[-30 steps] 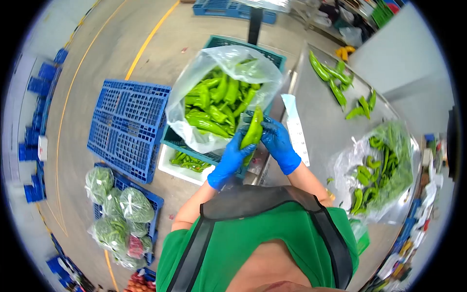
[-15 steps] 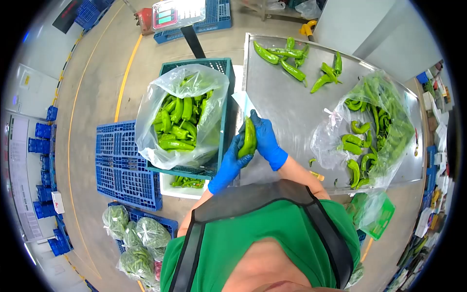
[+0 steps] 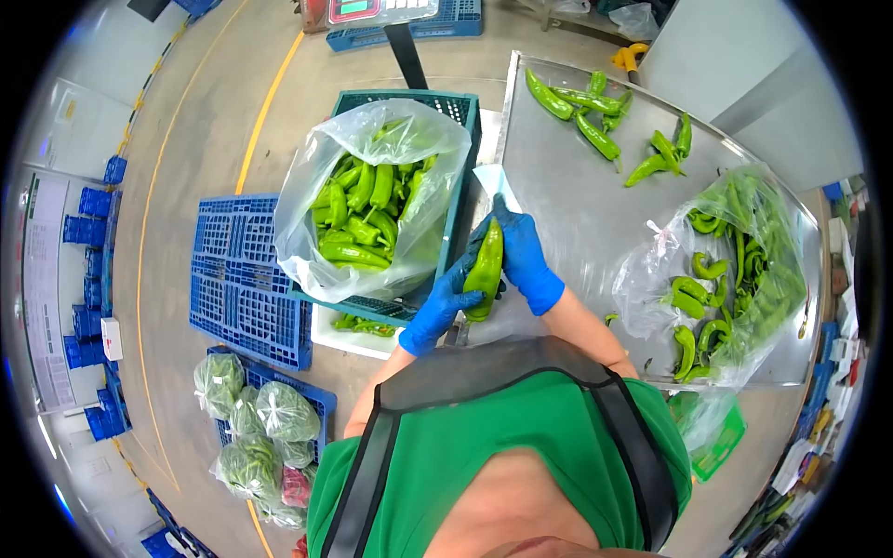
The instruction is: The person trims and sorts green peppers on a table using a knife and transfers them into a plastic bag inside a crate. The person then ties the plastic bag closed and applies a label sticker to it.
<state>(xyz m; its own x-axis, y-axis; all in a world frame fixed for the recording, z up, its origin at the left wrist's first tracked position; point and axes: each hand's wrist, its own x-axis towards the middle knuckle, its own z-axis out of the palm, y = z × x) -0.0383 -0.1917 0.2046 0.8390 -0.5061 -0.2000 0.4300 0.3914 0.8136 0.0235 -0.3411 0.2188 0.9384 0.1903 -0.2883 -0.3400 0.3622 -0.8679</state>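
A large green pepper (image 3: 485, 270) stands nearly upright between my two blue-gloved hands, in front of my chest. My left hand (image 3: 445, 302) wraps its lower left side, thumb across the front. On the pepper's right side, my right hand (image 3: 522, 246) has its fingers closed against the upper part. To the left, a clear plastic bag (image 3: 307, 228) full of green peppers (image 3: 361, 200) sits open in a dark green crate (image 3: 456, 219). A pale blue and white strip (image 3: 491, 181) lies just above my hands.
A metal table (image 3: 567, 195) at the right bears loose peppers (image 3: 595, 137) and a bag of curved peppers (image 3: 772, 260). Left are a blue pallet (image 3: 246, 279) and bagged greens (image 3: 286, 412). A white box (image 3: 349, 339) lies below the crate; a scale display (image 3: 381, 9) stands behind.
The view first swung toward the table, then slightly back. Both hands still hold the pepper, whose tip has stayed upward. The bag and crate appear farther left than a second ago.
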